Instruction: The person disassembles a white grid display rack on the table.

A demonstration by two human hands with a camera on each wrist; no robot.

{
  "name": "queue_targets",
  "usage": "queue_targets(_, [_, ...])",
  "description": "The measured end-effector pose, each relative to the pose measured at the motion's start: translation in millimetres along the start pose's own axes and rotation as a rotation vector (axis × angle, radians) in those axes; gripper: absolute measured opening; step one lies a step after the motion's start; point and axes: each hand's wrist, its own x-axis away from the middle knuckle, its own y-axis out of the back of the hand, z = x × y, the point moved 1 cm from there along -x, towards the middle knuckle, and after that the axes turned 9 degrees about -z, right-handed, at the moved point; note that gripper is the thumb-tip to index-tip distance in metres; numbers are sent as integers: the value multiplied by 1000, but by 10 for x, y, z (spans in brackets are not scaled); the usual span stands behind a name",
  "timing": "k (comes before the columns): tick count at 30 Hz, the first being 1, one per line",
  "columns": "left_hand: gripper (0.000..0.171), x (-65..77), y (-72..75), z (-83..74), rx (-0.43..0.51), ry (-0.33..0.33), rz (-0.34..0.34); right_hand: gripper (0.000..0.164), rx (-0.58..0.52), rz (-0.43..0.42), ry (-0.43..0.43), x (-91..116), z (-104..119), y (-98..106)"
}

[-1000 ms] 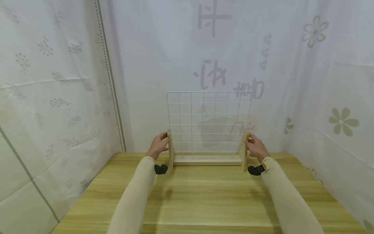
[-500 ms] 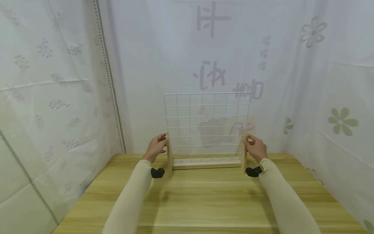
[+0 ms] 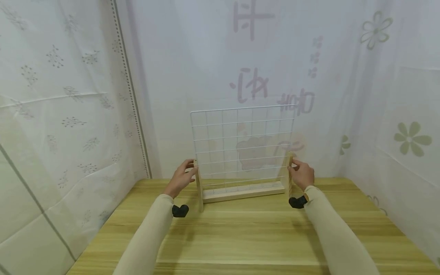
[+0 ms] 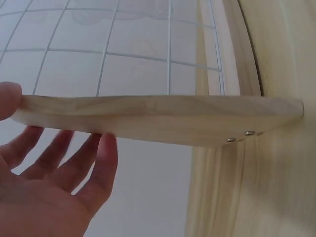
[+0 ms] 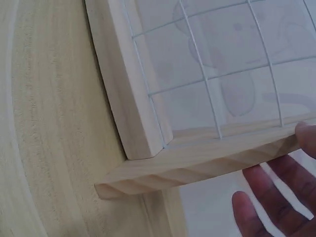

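The rack (image 3: 238, 160) is upright at the back part of the table (image 3: 261, 240), between the person's hands and slightly askew, its left end nearer the person; whether its feet bear fully on the wood, I cannot tell. The left hand (image 3: 180, 176) pinches the upper part of the left panel (image 4: 148, 111), thumb on one side, fingers bent and slightly spread on the other. The right hand (image 3: 302, 173) pinches the right panel (image 5: 197, 170) likewise, fingertips against its outer face.

It looks fairly light and stiff: bare wood should give dry, sure friction, and the screws (image 4: 249, 133) suggest a firm joint low down. The thin wire grid (image 5: 205, 79) seems likelier to flex or bend, so it makes a poor handle. Both panels, held evenly, look best; the base bar (image 3: 244, 191) would also serve.
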Motion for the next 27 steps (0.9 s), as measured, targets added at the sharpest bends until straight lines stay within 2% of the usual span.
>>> queue_targets(9, [58, 121, 56, 23, -47, -31, 22, 48, 19, -17, 143, 25, -95, -19])
queue_targets(18, [55, 256, 148, 51, -109, -69, -25, 30, 82, -30, 124, 7, 15, -182])
queue_targets(22, [57, 308, 178, 49, -120, -77, -21, 26, 111, -32, 113, -3, 60, -219])
queue_targets(24, [58, 342, 186, 44, -133, -95, -14, 25, 137, 7, 96, -4, 85, -225])
queue_targets(27, [58, 404, 199, 35, -164, -123, -19, 26, 193, 132, 51, -4, 126, -241])
